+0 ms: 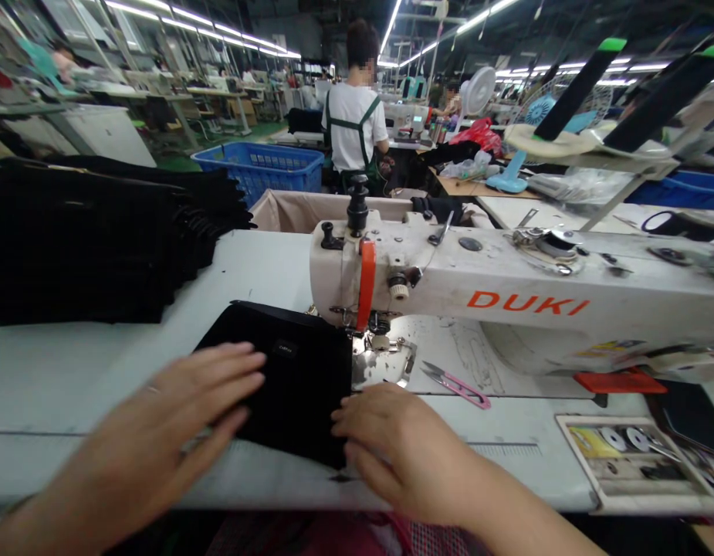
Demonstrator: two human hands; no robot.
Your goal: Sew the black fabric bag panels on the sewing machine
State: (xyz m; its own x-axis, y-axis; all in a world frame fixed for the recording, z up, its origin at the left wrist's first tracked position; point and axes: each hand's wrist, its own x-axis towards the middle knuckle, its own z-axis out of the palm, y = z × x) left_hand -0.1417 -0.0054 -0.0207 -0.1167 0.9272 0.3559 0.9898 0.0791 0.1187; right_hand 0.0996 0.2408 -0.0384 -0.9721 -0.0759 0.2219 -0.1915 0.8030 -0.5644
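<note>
A flat black fabric panel [299, 394] with a small label lies on the sewing table, its far right part at the needle area of a white sewing machine [449, 278]. My left hand [188, 417] rests over the panel's left side, fingers stretched out and slightly apart. At the panel's near right edge, my right hand [391, 440] has its fingers curled, thumb below, gripping that edge. The presser foot [380, 342] stands beside the panel's right edge. Pink-handled thread snips [458, 384] lie on the machine bed to the right.
A tall stack of black pieces [90, 239] occupies the table's left. A tray of bobbins [628, 455] sits at the right, near a dark phone-like slab [695, 417]. Beyond the machine are a beige fabric bin [299, 207], a blue basket [264, 164] and a co-worker [357, 116].
</note>
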